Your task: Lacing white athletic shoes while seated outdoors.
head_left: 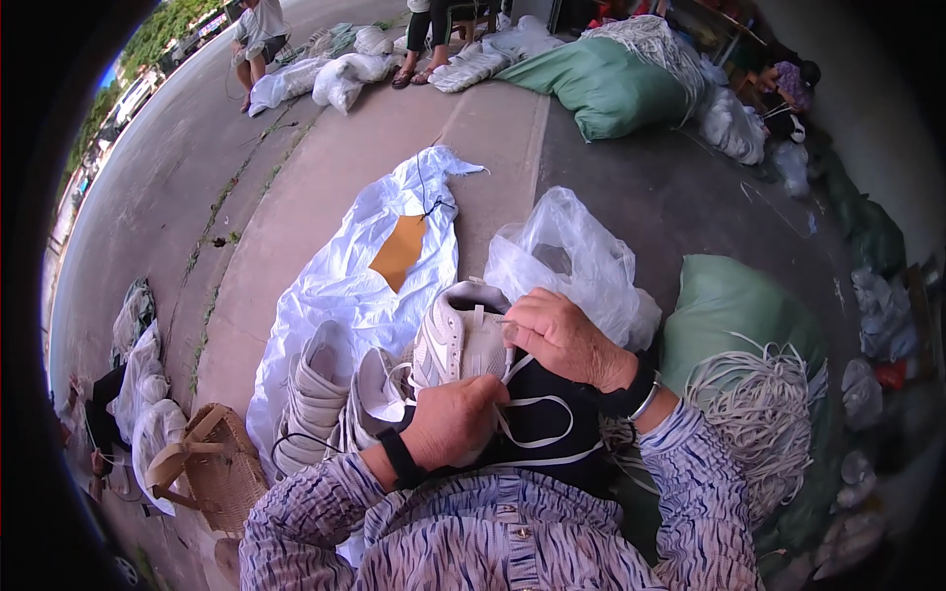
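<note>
Left hand (455, 424) clenches, contents hidden; right hand (564, 340) pinches lace (540, 398) at the shoe's (439, 345) two o'clock; loose slack at four could tangle.

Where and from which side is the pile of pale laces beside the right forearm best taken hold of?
Probably by the loose strands along its far edge, pinched from above: they stick out there, while the middle of the pile looks tangled.
</note>
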{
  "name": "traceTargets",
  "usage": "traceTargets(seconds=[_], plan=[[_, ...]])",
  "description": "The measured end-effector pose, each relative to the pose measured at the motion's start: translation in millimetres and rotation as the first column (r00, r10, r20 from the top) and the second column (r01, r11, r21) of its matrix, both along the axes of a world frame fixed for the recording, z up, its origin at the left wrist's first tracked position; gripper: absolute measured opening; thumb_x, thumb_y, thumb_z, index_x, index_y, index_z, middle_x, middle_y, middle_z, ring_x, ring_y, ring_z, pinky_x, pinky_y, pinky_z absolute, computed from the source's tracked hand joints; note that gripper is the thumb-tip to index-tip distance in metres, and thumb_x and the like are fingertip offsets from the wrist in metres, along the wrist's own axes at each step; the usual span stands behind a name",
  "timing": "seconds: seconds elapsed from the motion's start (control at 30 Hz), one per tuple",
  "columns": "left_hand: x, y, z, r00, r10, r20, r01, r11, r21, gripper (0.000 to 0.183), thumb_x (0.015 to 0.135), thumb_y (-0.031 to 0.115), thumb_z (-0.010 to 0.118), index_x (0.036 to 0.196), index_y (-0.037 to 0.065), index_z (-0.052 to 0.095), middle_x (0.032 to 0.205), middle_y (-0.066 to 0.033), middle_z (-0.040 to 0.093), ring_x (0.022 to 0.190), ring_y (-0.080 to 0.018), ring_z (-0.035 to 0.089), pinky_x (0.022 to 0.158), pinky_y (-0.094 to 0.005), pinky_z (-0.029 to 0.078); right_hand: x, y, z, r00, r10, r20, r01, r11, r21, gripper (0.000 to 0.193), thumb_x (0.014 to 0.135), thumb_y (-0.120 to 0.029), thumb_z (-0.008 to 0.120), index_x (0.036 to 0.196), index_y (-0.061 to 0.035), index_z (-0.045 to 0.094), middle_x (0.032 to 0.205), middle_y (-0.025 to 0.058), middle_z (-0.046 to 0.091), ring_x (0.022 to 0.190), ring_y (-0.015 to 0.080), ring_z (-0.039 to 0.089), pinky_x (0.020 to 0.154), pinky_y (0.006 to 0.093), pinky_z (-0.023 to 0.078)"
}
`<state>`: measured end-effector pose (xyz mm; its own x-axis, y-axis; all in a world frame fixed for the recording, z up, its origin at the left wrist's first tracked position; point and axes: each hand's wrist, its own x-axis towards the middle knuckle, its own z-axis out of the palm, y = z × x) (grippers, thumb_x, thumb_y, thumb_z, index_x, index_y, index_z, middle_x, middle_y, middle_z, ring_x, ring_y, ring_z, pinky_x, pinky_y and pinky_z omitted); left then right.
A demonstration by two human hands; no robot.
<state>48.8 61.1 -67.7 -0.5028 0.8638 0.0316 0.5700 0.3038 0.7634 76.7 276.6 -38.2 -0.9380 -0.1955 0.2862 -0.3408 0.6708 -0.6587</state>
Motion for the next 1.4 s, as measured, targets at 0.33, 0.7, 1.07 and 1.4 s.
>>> traceTargets(seconds=[0.33,0.7,1.07,1.4], plan=[[-3,-20,-2,0.797,0.129,0.59,-0.377,0.869,0.319,0.025,0.094,0.009,0.05,0.119,0.006,0.05,0.085,-0.0067,0.065,0.075,-0.0134,0.062,0.071,-0.0257,0.049,-24,-9,-25,0.953,0.194,0.234,-0.246,0.944,0.219,0.015,0.083,-0.016,0.054,0.076,-0.0078,0.065,0.079,0.0064,0.061,0.08,0.025,0.048,0.077,0.0349,0.043],[0,-62,-11,0.896,0.365,0.253,-0.383,0.923,0.025,0.004,0.084,0.003,0.061,0.087,0.001,0.062,0.087,-0.0092,0.056,0.076,-0.018,0.057,0.066,-0.0271,0.046,-18,-1,7,0.828,0.275,0.489,0.286,0.543,-0.79,0.028,0.095,-0.02,0.046,0.101,0.0023,0.062,0.085,0.0125,0.067,0.047,0.0062,0.051,0.043,0.0175,0.04],[-3,-56,-13,0.958,0.256,0.131,-0.254,0.967,-0.035,0.012,0.084,0.016,0.057,0.087,0.005,0.056,0.081,-0.0148,0.057,0.074,-0.0342,0.06,0.065,-0.0387,0.048,2,-61,-15,0.544,0.274,0.793,0.34,0.791,-0.508,0.029,0.095,-0.022,0.048,0.08,0.0006,0.058,0.064,0.0087,0.063,0.044,0.0124,0.058,0.04,0.0202,0.043],[-9,-58,-23,0.929,0.276,0.248,-0.274,0.961,-0.045,0.016,0.083,0.019,0.059,0.083,0.004,0.059,0.07,-0.0116,0.058,0.064,-0.0226,0.058,0.06,-0.0321,0.045,10,-55,-30,0.503,0.418,0.757,0.405,0.659,-0.633,0.027,0.093,-0.021,0.053,0.088,0.0029,0.063,0.065,0.0107,0.063,0.047,0.0149,0.06,0.046,0.0215,0.046]])
